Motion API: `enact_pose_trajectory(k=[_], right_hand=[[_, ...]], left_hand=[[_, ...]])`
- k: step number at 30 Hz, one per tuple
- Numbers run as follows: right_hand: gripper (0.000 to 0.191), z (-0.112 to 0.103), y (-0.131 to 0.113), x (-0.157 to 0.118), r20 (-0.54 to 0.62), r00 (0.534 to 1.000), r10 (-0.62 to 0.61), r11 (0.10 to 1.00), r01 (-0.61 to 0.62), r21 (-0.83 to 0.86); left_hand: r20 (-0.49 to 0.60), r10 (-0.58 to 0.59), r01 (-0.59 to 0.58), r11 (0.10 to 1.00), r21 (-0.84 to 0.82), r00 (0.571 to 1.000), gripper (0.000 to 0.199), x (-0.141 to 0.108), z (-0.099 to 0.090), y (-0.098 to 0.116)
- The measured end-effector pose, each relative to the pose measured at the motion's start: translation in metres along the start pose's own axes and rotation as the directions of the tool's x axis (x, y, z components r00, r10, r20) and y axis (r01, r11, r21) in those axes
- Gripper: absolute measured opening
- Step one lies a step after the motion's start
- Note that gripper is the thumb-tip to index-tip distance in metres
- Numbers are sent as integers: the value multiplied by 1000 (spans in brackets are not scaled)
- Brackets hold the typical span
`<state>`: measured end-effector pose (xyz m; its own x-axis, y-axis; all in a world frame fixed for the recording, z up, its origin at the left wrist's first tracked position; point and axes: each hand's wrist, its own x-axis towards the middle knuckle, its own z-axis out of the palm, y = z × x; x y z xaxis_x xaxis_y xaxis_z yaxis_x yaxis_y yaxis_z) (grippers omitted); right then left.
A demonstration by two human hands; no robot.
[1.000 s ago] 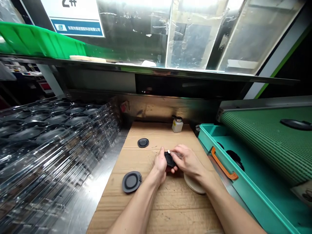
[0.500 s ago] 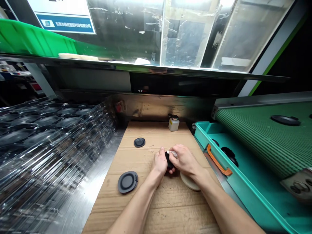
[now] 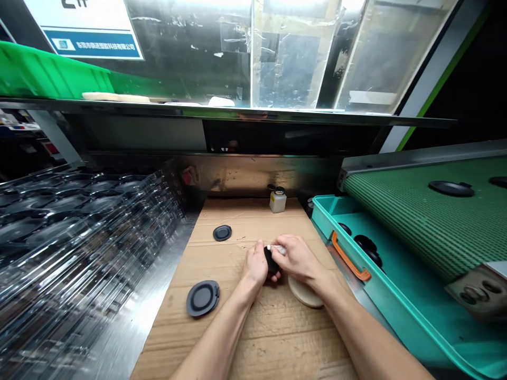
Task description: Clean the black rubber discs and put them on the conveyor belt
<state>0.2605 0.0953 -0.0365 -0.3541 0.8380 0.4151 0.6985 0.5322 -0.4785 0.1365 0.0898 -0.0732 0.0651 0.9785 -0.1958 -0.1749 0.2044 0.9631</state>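
Observation:
Over the middle of the cardboard sheet (image 3: 253, 327), my left hand (image 3: 256, 265) grips a small black part (image 3: 271, 262) from its left side. My right hand (image 3: 295, 257) pinches a white item (image 3: 279, 249) whose tip touches or nearly touches the top of that part. Beneath my right wrist lies a round beige pad (image 3: 303, 293), partly covered. Two dark round lids rest on the cardboard to the left, a larger lid (image 3: 203, 298) nearer me and a smaller lid (image 3: 222, 233) farther off.
A small bottle (image 3: 278, 200) stands at the cardboard's far edge. Stacked clear trays (image 3: 99, 253) fill the left side. On the right are a teal bin (image 3: 400, 311) with black parts and a green conveyor belt (image 3: 420, 221) carrying black lids. A metal shelf (image 3: 237, 112) crosses above.
The whole view has shifted slightly, and another black lid now shows at the belt's right edge. Both hands keep nearly the same pose around the black part.

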Motion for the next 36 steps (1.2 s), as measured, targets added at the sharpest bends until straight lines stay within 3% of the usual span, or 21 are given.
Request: enact_pose_trajectory(k=[10,17,23,26,30,32,36], right_hand=[[19,-2,5,0,14,999,-32,999,31,35],[13,-1,5,0,21,1000,-4,1000,4,-29],[14,0,3,-2,19,1000,13,999,-12,-45],[17,-2,8,-1,-32,997,68,997,-69,-28],[25,-5,26,2,-210,959,189,982,-188,24],[26,-3,37,2,-254,934,251,963,-267,-30],[26,6,57,1,-229,914,335,917,-372,-144]], left_hand=[[-19,-24,23,999,-35,1000,45,0,1,3],[1,-10,10,997,78,1000,50,3,0,-2],[0,9,-9,998,70,1000,45,1,2,0],[-31,-90,86,990,-114,995,38,-2,0,11],[56,-343,330,830,-449,938,35,-4,-13,32],[91,-402,391,774,-498,911,34,-4,-19,40],[109,-443,428,730,-533,890,35,-2,-26,44]])
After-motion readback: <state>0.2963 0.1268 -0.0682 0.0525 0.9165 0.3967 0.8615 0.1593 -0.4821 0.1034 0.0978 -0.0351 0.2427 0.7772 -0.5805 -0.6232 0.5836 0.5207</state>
